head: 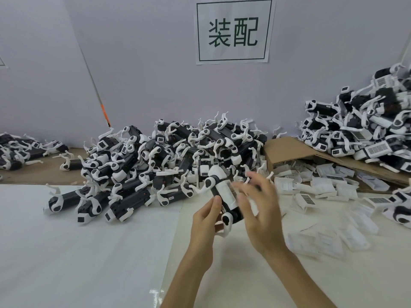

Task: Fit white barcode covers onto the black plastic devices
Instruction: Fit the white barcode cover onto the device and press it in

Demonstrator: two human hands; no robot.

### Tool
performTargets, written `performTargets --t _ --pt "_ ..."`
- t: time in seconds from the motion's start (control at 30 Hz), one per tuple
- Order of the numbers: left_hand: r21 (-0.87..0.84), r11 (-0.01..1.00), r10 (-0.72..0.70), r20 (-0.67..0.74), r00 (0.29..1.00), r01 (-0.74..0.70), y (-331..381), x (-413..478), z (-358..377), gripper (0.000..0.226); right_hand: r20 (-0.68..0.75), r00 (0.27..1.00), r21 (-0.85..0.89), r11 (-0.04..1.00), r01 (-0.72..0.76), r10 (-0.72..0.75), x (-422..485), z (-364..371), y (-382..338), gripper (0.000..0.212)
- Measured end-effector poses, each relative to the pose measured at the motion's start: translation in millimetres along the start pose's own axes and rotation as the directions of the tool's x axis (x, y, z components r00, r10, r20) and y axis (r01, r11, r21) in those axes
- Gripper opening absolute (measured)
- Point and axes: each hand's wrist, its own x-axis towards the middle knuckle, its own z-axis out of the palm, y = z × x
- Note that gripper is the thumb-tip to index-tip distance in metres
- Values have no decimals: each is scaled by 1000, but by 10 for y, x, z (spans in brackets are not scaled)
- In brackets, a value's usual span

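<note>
My left hand grips a black plastic device with white end caps, held up above the table in the middle of the head view. A white cover lies along the device's upper face. My right hand is just right of the device, fingers spread and motion-blurred, close to the cover; I cannot tell whether it touches. Loose white barcode covers are scattered to the right. A large heap of black devices lies behind my hands.
A pile of devices with barcode covers fitted rests on a cardboard sheet at the right. A smaller group of devices lies at far left. A paper sign hangs on the grey wall. The white table surface spreads in front.
</note>
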Motion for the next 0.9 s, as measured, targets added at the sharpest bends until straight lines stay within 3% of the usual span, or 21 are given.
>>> performTargets --t 0.07,0.17,0.3,0.43,0.57,0.9 --pt "-41 999 -19 -6 1000 19 -11 21 -25 54 151 988 98 994 -49 34 -30 43 -39 35" --pt "-38 999 8 -9 1000 -8 -5 27 -43 49 235 962 231 954 -191 135 -42 92 -90 30" --pt "24 1000 13 22 1000 -13 14 13 -4 33 339 866 456 741 -493 368 27 53 -78 31" --pt "80 996 21 119 993 -31 34 -15 46 44 471 758 417 643 -642 451 64 -24 -36 44" --pt "127 988 66 139 988 -84 10 -3 29 44 612 657 366 578 -729 441 57 -52 -39 40" --pt "88 993 54 206 977 -73 -11 -3 -2 46 493 763 448 630 -634 418 37 -39 -35 34"
